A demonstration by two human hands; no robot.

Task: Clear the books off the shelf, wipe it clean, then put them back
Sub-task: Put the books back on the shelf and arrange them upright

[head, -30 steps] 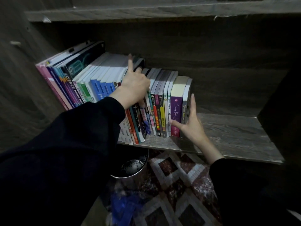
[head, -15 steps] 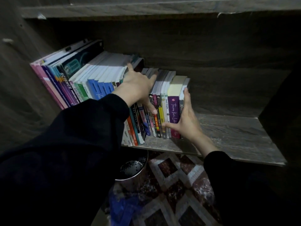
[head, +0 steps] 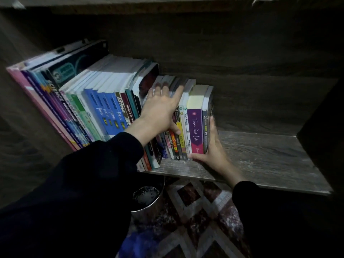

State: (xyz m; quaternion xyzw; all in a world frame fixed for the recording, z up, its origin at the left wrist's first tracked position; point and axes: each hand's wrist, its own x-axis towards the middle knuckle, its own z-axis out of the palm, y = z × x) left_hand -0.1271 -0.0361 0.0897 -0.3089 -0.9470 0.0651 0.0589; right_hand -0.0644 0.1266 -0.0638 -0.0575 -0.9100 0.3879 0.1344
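Now tall workbooks (head: 55,101) at left are left untouched. Left hand (head: 160,110) is shifted right onto the tops of the paperbacks (head: 181,138), fingers spread straight, thumb down the spines. Right hand (head: 212,151) is pressed flat to the end book (head: 207,116), closer than before, thumb across the spine bases. Block is judged bracketed for lift-out; all books are still on the shelf (head: 260,155), wiping not begun

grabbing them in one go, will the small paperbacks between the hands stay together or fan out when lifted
Likely together if squeezed: right hand presses the end book, left hand spans the tops. The small paperbacks look thin, so middle ones may slip. The purple book looks thick, probably stiff.
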